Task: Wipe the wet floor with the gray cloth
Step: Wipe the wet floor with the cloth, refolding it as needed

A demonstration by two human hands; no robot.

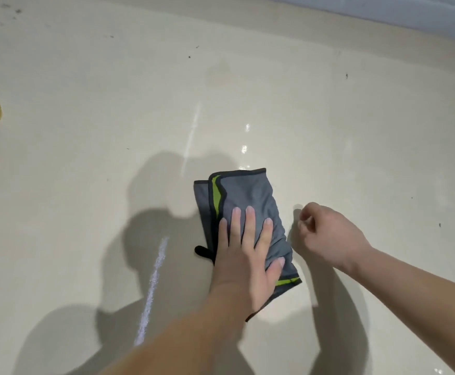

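The soft, light, folded gray cloth (248, 194) lies on the glossy wet floor (342, 136) and probably slides easily under the left hand (244, 254), whose straight fingers and palm press it flat, while the right hand (326, 236) hovers just beside it, curled and empty.
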